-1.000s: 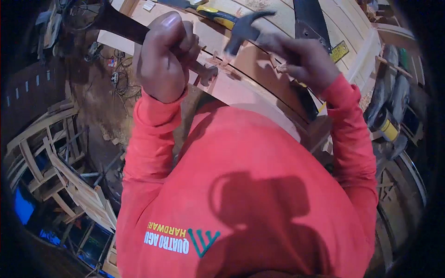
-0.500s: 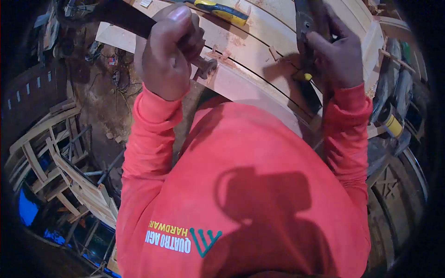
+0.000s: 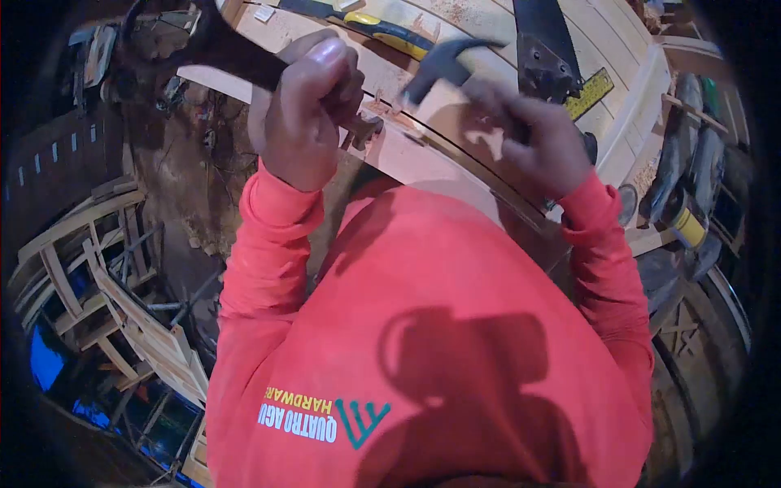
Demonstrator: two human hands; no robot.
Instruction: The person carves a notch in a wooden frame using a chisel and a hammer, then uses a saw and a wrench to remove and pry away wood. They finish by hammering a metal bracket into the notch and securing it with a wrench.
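My left hand [image 3: 305,114] is closed around a dark tool [image 3: 236,58] with a large rounded end, held over the edge of a pale wooden board [image 3: 423,163]. Just beside its fingers, a small wooden piece [image 3: 364,130] stands at the board edge. My right hand [image 3: 541,138] grips a claw hammer [image 3: 446,69], whose dark head points left above the slats. Behind the hammer lie a dark saw [image 3: 547,53] and a yellow ruler-like tool [image 3: 591,93]. A yellow and black handled tool [image 3: 386,34] rests on the slats at the top.
Wood shavings [image 3: 460,10] are scattered on the slats. Wooden frames [image 3: 122,309] stand at the lower left. A yellow-banded cylinder [image 3: 690,228] sits at the right, near a curved wooden rim [image 3: 647,138].
My right hand has moved left and down, and the hammer now shows in it. The saw lies apart from that hand. My left hand has shifted slightly, still holding the dark tool.
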